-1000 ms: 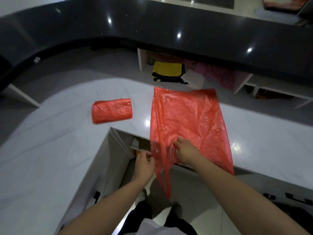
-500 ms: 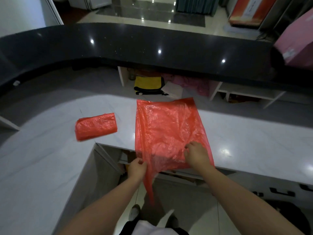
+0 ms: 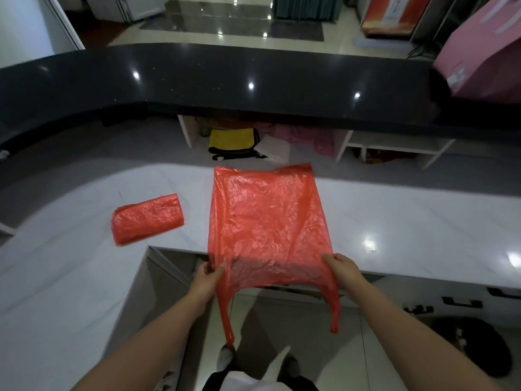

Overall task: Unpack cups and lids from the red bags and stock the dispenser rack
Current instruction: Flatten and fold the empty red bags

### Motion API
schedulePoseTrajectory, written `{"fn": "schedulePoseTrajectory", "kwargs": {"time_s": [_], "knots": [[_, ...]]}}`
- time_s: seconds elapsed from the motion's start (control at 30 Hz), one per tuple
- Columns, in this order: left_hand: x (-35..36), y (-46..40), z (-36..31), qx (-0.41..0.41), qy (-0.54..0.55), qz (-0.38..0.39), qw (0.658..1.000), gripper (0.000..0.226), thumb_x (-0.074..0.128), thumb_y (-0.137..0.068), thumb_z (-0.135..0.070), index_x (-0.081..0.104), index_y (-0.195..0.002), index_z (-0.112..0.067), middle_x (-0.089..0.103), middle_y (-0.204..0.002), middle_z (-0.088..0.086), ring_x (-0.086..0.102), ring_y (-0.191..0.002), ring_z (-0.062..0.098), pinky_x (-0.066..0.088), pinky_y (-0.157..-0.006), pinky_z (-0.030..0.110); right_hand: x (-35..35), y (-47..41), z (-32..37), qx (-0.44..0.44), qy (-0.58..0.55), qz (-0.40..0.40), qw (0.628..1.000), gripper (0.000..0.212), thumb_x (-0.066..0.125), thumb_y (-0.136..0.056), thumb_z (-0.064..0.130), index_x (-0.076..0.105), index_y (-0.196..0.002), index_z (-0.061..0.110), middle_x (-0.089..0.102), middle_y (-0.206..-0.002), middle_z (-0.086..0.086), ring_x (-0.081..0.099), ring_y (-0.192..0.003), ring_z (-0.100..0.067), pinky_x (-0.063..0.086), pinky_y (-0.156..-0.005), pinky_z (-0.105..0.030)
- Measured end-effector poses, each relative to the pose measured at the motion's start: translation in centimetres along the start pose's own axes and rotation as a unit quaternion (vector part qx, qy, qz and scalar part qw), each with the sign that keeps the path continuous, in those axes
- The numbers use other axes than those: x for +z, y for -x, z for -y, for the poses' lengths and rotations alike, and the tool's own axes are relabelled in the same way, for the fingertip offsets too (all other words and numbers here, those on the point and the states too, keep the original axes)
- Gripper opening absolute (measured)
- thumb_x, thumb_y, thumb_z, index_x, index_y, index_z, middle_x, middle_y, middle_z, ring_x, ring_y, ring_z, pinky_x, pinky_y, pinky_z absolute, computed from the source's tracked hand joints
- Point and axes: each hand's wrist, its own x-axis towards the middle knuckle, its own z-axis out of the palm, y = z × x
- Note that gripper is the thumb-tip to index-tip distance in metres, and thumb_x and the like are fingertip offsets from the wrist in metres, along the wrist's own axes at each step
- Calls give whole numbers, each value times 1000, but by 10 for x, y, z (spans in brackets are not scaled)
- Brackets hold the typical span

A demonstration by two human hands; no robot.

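On the far left I see a folded red bag (image 3: 147,219) lying on the white marble counter (image 3: 408,215), well apart from both hands. Next along, the left hand (image 3: 207,279) pinches the left edge of the flat red bag (image 3: 267,221), thumb on top and fingers curled under the plastic, so those fingertips are hidden from me. The bag lies spread on the counter with its far end toward the black raised counter (image 3: 225,77), while its near end hangs over the counter's edge; its two handle loops dangle below, the left one reaching down toward a shoe. The right hand (image 3: 345,270) grips the bag's right edge, thumb laid on the plastic and the remaining fingers tucked behind it, out of my sight. Through the thin plastic I can faintly make out the counter edge. Beyond the counter, a yellow bag (image 3: 234,141) sits in an open shelf beneath the black top, with pink items beside it that I cannot identify. A pink box (image 3: 485,49) is cut off at the upper right.
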Motion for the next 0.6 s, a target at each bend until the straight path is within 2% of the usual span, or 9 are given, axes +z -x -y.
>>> {"fn": "schedulePoseTrajectory", "kwargs": {"time_s": [0.07,0.13,0.27,0.4,0.47,0.53,0.6], "knots": [[-5,-5,0,3,2,24,1000,57,73,-92,-31,46,-139,-14,64,-128,11,66,-110,31,53,-99,54,2,2,-6,34,-68,6,997,27,67,-94,34,67,-107,11,75,-94,-12,74,-80,-29,57,-61,-32],[-8,-10,-1,4,10,35,999,54,75,-90,-27,48,-136,-17,64,-127,9,67,-107,29,54,-97,53,4,2,-10,54,-118,12,991,23,70,-93,32,67,-103,11,77,-85,-11,75,-73,-28,58,-57,-34],[-10,-10,-1,-18,-15,62,998,40,73,-91,-29,57,-127,-20,71,-117,8,71,-94,21,58,-82,37,5,0,-20,57,-133,15,989,27,71,-92,31,65,-106,9,76,-97,-16,73,-87,-34,62,-76,-47],[-5,-4,1,11,-105,77,991,51,71,-93,-35,55,-138,-18,70,-104,-5,70,-90,14,56,-73,24,8,3,-24,21,-107,-9,994,23,72,-90,29,65,-103,11,73,-102,-18,72,-88,-36,60,-80,-52],[1,1,-2,36,-135,89,986,58,71,-92,-39,51,-143,-22,67,-106,-9,68,-92,11,54,-75,22,11,5,-19,-7,-80,-34,996,22,71,-91,29,61,-104,14,70,-102,-14,71,-89,-34,61,-77,-50],[8,3,-8,56,-129,90,986,69,74,-89,-40,42,-148,-25,65,-114,-9,66,-99,12,55,-81,25,15,9,-11,-40,-64,-53,996,24,68,-92,29,55,-107,16,67,-105,-11,69,-91,-28,59,-70,-40],[16,3,-16,77,-108,72,989,90,77,-87,-35,20,-156,-25,56,-133,-3,60,-117,21,54,-97,40,17,13,-1,-70,-59,-63,994,25,65,-94,31,52,-110,17,65,-107,-8,68,-92,-24,55,-65,-32]]}}
